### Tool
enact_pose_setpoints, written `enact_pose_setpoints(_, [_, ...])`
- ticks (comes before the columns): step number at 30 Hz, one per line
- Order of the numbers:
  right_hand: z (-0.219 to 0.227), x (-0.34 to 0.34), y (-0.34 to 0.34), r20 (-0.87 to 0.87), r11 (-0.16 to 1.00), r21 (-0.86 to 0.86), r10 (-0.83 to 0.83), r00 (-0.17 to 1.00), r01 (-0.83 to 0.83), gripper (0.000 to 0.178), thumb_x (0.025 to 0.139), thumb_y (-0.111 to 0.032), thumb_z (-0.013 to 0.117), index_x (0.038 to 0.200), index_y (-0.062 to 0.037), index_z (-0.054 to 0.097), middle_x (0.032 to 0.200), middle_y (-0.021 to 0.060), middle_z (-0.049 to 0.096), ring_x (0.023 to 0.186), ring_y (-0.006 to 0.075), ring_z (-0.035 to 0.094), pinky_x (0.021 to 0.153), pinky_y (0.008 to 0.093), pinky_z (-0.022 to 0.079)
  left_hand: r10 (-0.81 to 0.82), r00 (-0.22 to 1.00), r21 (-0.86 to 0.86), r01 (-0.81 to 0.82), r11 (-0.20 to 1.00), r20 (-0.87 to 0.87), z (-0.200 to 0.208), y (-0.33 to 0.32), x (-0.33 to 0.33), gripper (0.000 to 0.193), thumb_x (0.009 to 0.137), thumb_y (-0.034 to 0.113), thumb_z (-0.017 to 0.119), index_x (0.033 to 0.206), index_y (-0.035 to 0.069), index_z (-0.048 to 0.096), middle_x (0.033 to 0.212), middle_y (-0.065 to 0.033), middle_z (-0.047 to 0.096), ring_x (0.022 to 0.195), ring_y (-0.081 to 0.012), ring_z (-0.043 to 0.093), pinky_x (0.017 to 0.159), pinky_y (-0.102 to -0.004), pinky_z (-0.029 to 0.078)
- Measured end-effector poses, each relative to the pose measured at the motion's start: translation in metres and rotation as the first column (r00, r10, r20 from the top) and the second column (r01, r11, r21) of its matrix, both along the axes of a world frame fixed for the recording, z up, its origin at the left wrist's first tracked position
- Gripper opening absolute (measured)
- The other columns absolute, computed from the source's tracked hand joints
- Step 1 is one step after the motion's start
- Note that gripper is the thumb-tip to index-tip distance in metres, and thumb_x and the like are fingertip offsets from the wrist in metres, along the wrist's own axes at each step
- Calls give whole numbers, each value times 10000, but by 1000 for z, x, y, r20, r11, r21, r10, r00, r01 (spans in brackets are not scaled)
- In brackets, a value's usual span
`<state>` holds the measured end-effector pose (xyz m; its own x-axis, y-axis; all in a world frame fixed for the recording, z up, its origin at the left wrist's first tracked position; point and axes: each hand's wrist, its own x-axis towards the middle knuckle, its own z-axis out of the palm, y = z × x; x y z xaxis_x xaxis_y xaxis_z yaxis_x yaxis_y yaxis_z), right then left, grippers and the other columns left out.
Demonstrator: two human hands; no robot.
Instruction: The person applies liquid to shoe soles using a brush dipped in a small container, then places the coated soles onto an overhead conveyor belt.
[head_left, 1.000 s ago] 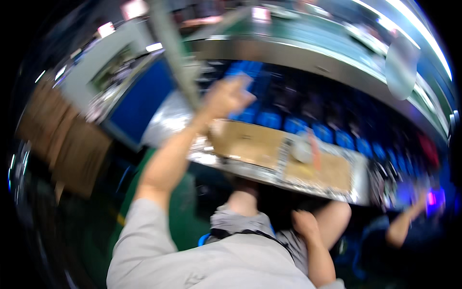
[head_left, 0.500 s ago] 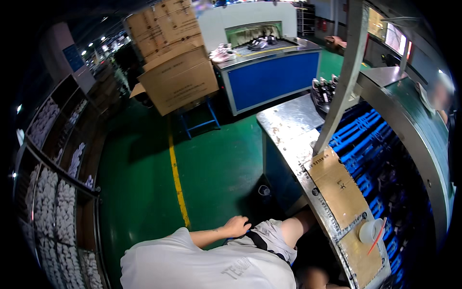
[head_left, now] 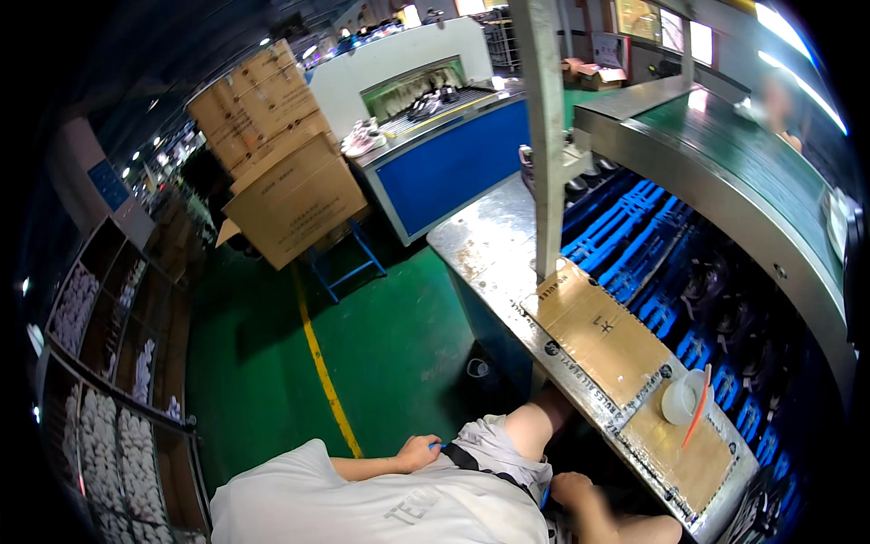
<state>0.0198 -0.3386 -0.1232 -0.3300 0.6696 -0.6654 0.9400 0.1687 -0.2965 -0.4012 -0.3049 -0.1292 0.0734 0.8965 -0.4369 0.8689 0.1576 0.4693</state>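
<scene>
My left hand (head_left: 420, 452) rests by the left side of my lap, its fingers curled in beside a small patch of blue. What they hold, if anything, is hidden. On the other side my right hand (head_left: 571, 490) is closed next to my right thigh, with another bit of blue near it; its forearm is smeared by motion. Between the hands lie my light grey shorts (head_left: 485, 446) and a black strap (head_left: 480, 461). To the right of my knee stands a metal-topped bench (head_left: 480, 238) covered partly with flattened cardboard (head_left: 603, 328).
On the cardboard stands a translucent cup (head_left: 676, 403) with a red stick (head_left: 697, 410). Blue rollers (head_left: 625, 240) and a green conveyor belt (head_left: 725, 127) lie beyond. Ahead are a large carton (head_left: 294, 204) and a blue-fronted machine (head_left: 453, 159). Shelves (head_left: 100, 417) of white items line the left.
My right hand has come up into view beside my thigh. The left hand has curled its fingers and drawn in against the lap. The view has turned right.
</scene>
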Motion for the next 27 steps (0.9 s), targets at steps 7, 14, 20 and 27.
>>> enact_pose_setpoints(7, [43, 2, 11, -139, 983, 142, -99, 985, 119, 243, 863, -137, 579, 933, -43, 791, 999, 204, 765, 943, 363, 755, 801, 480, 613, -52, 996, 61, 56, 997, -67, -15, -3, -11, 336, 915, 312, 609, 1141, 109, 753, 1065, -205, 744, 1017, -405, 700, 949, -467, 545])
enact_pose_setpoints(14, [42, 0, 5, -213, 980, 147, -104, 972, 137, 209, 852, -89, 611, 958, -42, 785, 983, 197, 768, 924, 367, 756, 761, 479, 614, -113, 990, 96, 120, 988, -83, -42, 12, -32, 285, 905, 316, 692, 1106, 128, 767, 1004, -201, 750, 973, -375, 727, 882, -432, 567])
enact_pose_setpoints(20, [30, -20, 15, -248, 972, 144, -145, 958, 185, 221, 803, -89, 667, 977, -40, 793, 1009, 203, 768, 942, 370, 751, 757, 488, 606, -148, 989, 144, 143, 979, 27, -106, 25, -106, 324, 863, 230, 719, 1154, 90, 746, 992, -204, 756, 958, -326, 750, 872, -405, 568])
enact_pose_setpoints(27, [32, -12, 9, -176, 981, 81, -163, 971, 179, 244, 819, -82, 663, 1024, -31, 786, 1034, 199, 769, 968, 368, 750, 783, 477, 601, -260, 966, 50, 259, 965, 7, -126, 50, -68, 330, 871, 228, 714, 1168, 88, 740, 1007, -206, 754, 961, -334, 746, 873, -409, 567])
